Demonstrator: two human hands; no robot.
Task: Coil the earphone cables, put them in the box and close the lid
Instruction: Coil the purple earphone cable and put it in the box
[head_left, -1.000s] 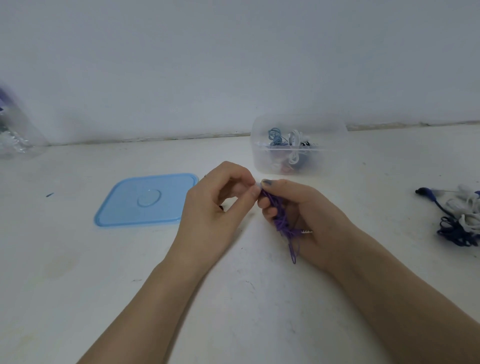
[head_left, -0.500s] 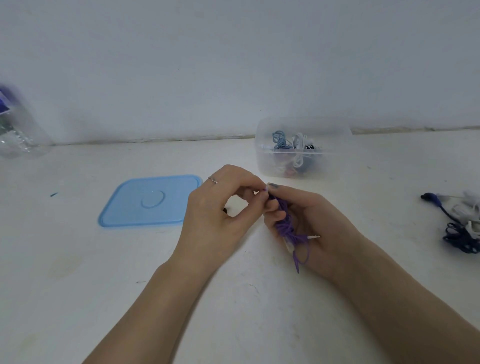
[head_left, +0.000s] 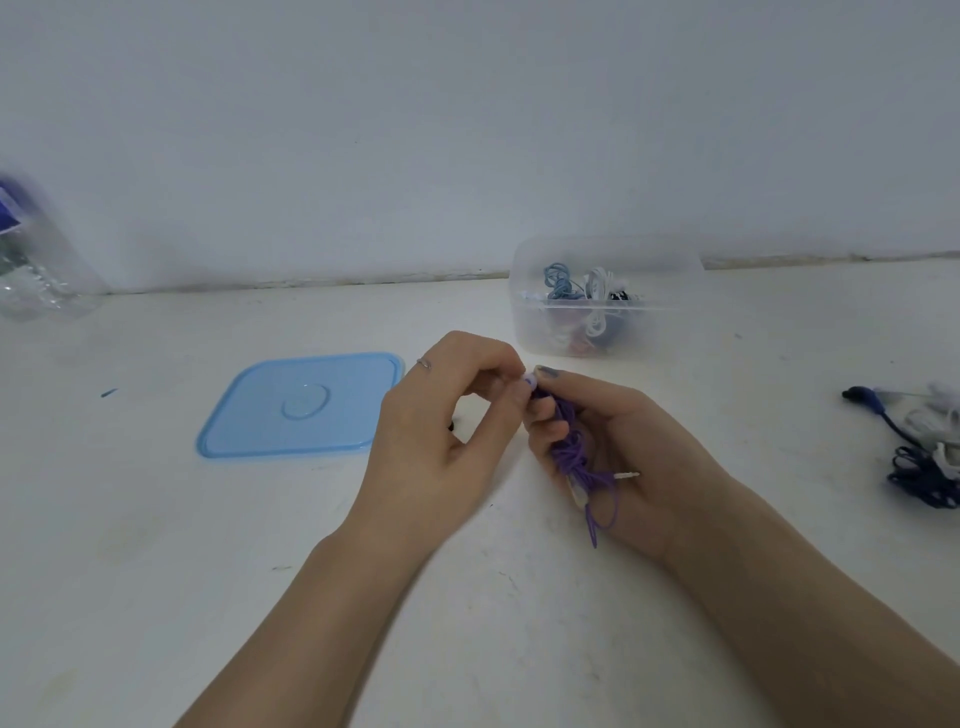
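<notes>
Purple cable (head_left: 571, 452) sits bunched in the right hand (head_left: 618, 457), whose fingers are curled closed around the bundle; a loose loop hangs below the palm and a pale plug tip pokes out sideways. The left hand (head_left: 447, 426) meets it from the other side, thumb and forefinger pinched together on a small whitish piece at the top of the bundle — an earbud, most likely, though it is too small to be sure. A thin ring shows on one left finger.

Beyond the hands stands the clear plastic box (head_left: 670, 332), open, with blue and white coiled cables inside; its frosted wall blurs what lies lower down. The blue lid (head_left: 260, 415) lies flat on the white table (head_left: 156, 571), left of the hands and well apart from the box. At the right edge a tangle of dark blue and white earphones (head_left: 919, 452) is cut off by the frame. Far left, a clear bottle (head_left: 36, 270) is blurred and partly out of view.
</notes>
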